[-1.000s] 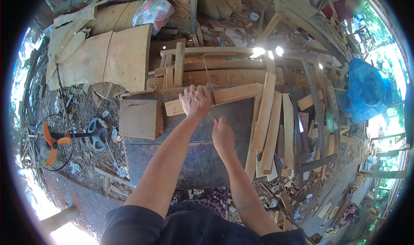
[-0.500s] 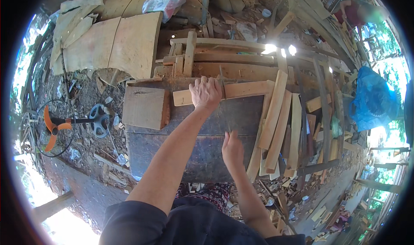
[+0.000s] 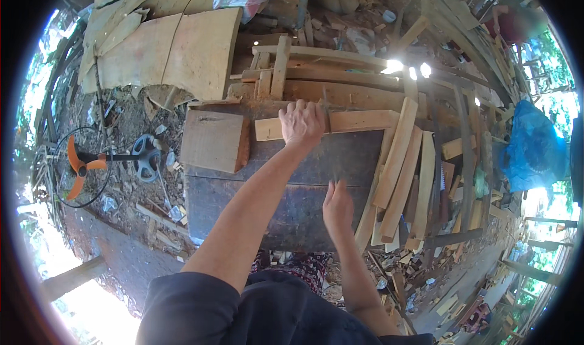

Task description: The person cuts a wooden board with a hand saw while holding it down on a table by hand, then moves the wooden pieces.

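Note:
My left hand (image 3: 302,125) presses flat on a light wooden plank (image 3: 359,121) that lies across the far edge of a dark workbench (image 3: 274,181). My right hand (image 3: 337,206) is nearer to me on the bench top, its fingers closed around the end of a thin saw blade (image 3: 331,162). The blade runs away from me, past my left hand's fingers and over the plank. It is faint and hard to make out.
A thick square wood block (image 3: 214,140) rests on the bench's left corner. Several light slats (image 3: 401,162) lean at its right side. Big boards (image 3: 182,47) lie behind. An orange-bladed fan (image 3: 82,165) lies on the ground to the left, and a blue tarp (image 3: 529,150) is at the right.
My right hand has drawn back toward me from beside my left hand. My left hand stays on the plank. The view has tipped slightly.

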Demonstrator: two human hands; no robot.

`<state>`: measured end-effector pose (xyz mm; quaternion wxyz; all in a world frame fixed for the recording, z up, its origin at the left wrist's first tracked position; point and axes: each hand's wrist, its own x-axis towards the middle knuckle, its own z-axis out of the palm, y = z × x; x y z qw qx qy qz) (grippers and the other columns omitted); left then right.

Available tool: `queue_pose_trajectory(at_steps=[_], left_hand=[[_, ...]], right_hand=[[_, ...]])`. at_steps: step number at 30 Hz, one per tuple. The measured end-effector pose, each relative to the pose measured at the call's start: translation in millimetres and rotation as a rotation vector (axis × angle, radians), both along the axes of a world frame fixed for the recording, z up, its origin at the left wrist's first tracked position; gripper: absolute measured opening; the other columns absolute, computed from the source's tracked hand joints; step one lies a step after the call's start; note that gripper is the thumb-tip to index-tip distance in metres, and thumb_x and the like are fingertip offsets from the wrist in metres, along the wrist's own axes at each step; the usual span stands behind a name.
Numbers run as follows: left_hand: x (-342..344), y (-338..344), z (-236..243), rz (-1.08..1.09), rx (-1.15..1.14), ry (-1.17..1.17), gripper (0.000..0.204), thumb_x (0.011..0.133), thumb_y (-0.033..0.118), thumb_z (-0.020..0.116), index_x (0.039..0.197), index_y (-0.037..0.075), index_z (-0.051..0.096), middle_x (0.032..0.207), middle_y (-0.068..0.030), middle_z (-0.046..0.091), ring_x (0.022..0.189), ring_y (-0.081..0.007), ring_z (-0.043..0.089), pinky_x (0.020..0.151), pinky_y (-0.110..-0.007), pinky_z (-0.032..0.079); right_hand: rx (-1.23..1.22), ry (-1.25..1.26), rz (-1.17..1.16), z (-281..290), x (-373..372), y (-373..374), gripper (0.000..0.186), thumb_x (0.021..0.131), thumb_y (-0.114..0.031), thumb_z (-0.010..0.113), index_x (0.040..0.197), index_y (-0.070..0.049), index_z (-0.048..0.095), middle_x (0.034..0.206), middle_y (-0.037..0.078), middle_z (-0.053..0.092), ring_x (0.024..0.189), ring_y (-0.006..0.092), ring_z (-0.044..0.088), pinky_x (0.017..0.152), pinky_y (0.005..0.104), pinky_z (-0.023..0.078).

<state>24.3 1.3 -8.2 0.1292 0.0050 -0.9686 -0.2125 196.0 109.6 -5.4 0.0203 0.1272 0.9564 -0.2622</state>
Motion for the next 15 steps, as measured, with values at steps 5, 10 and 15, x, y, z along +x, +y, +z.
queue_pose_trajectory(at_steps=[5, 10, 15], left_hand=[[1, 22, -6, -0.022, 0.033, -0.016, 0.03, 0.094, 0.028, 0.043, 0.085, 0.01, 0.064, 0.093, -0.0104, 0.064, 0.094, -0.0315, 0.059, 0.08, -0.048, 0.04], [0, -4, -8, 0.056, -0.015, -0.021, 0.029, 0.093, 0.028, 0.043, 0.084, 0.009, 0.064, 0.094, -0.0108, 0.064, 0.094, -0.0317, 0.059, 0.08, -0.048, 0.04], [2, 10, 1, -0.032, -0.006, -0.06, 0.029, 0.093, 0.028, 0.043, 0.085, 0.009, 0.065, 0.097, -0.0115, 0.064, 0.096, -0.0315, 0.059, 0.081, -0.049, 0.04]], right_hand=[[-0.006, 0.044, -0.003, 5, -89, 6, 0.02, 0.1, -0.023, 0.047, 0.098, -0.004, 0.049, 0.079, 0.024, 0.065, 0.077, 0.0448, 0.063, 0.067, 0.0536, 0.051], [-0.005, -0.141, -0.014, 1, -1, -8, 0.021, 0.1, -0.023, 0.047, 0.096, -0.003, 0.049, 0.08, 0.024, 0.065, 0.078, 0.0451, 0.063, 0.066, 0.0532, 0.05], [0.028, 0.018, -0.012, -4, -40, -1, 0.023, 0.1, -0.025, 0.047, 0.094, -0.002, 0.048, 0.08, 0.024, 0.065, 0.078, 0.0433, 0.064, 0.063, 0.052, 0.051]])
